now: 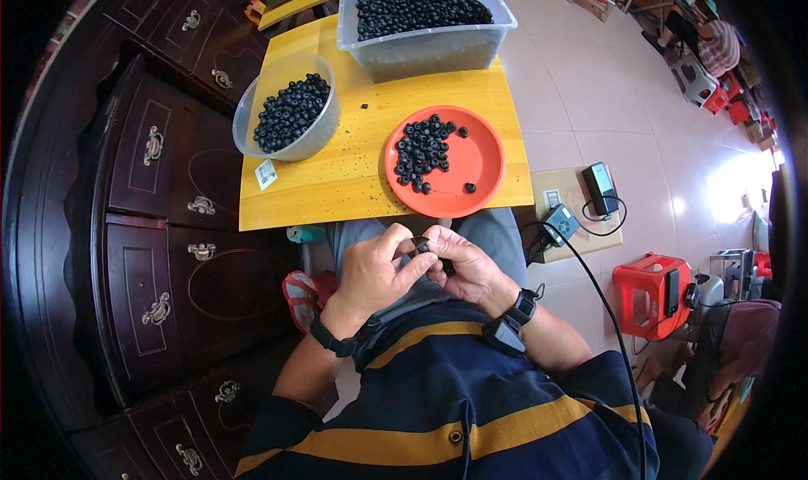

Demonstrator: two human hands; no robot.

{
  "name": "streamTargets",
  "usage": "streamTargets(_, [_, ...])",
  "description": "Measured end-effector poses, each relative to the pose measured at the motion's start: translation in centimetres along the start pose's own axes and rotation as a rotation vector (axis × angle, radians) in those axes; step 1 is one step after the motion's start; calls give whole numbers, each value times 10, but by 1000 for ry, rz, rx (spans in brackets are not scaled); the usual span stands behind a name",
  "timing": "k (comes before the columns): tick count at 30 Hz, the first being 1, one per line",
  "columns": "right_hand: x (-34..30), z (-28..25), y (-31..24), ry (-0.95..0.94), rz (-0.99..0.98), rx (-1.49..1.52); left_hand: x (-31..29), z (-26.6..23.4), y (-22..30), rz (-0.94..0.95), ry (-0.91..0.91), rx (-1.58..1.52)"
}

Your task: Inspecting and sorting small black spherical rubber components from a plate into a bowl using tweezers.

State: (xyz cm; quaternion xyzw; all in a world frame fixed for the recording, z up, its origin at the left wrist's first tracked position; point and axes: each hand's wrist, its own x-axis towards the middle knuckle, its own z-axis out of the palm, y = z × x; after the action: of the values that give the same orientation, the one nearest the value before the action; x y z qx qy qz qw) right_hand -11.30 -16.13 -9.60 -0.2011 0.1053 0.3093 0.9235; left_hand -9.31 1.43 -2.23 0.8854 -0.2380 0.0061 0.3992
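Observation:
My left hand (377,269) and my right hand (473,265) meet over my lap, just in front of the table edge, fingertips pinched together. Between them is a small black round part (423,248), partly covered by the fingers. A thin dark edge shows at my left fingertips, too small to name. Another black piece (448,267) is tucked in my right fingers. Closest to the hands is an orange-red plate (481,156), with a heap of similar black parts (423,150), some showing a centre hole, mostly on its left side.
On the yellow table (362,189) stand a round clear tub (331,120) and a large clear bin (425,57), both holding black parts. Dark wooden drawers (135,168) line the left. At right are a black cable (602,299), a red stool (646,293) and other people.

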Motion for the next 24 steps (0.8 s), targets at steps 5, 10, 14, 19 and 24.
streamTargets(5, [2, 2, 1, -29, 39, 21, -1, -2, 5, -16, 19, -15])
streamTargets(10, [1, 2, 3, -10, 92, 24, 2, -10, -1, -33, -48, 5])
streamTargets(14, [1, -1, 4, 12, 168, 50, 27, -42, -14, -20, -83, 171])
streamTargets(19, [-1, 1, 6, 148, 231, 60, 71, -105, -40, -102, 455, 130])
streamTargets(24, [3, -4, 8, 43, 124, -84, 33, -63, -56, -241, 122, 47])
